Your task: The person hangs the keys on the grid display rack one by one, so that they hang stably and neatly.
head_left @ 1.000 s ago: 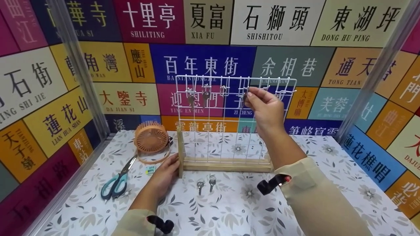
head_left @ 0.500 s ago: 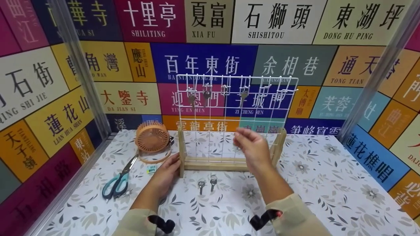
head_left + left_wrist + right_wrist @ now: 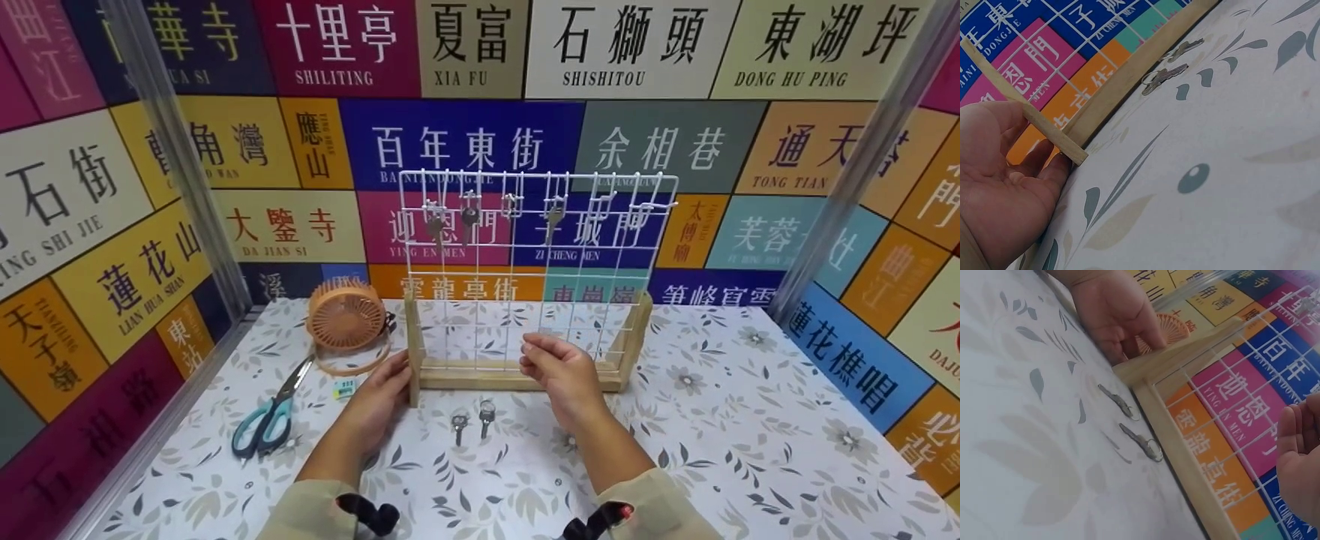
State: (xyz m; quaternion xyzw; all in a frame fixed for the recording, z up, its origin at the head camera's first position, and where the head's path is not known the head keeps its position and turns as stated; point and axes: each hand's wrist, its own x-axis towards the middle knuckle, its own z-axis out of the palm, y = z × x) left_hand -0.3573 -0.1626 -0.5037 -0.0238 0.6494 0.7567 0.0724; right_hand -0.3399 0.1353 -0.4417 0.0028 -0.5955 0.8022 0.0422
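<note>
Right hand [image 3: 562,371]: since the earlier frames it has come down from the fourth hook from the left, and we now hover before the lower part of the wire grid [image 3: 513,274].
Hung key [image 3: 554,216]: on that fourth hook, apart from our hand.
Key hanging: we judge ourselves between two keys, one placed, the next not picked up.
Loose keys [image 3: 460,429]: two lie side by side on the table [image 3: 525,480], in front of the wooden base [image 3: 472,381].
Spare hooks [image 3: 602,204]: two, at the grid's right; whether the third from the left carries a key is hard to tell.
Next key: we would need to reach down, pinch its ring and lift it.
Right fingers: loosely bent together, nothing visible between them.
Left hand [image 3: 382,394]: we steady the stand, fingers gripping its left wooden post [image 3: 412,352].
</note>
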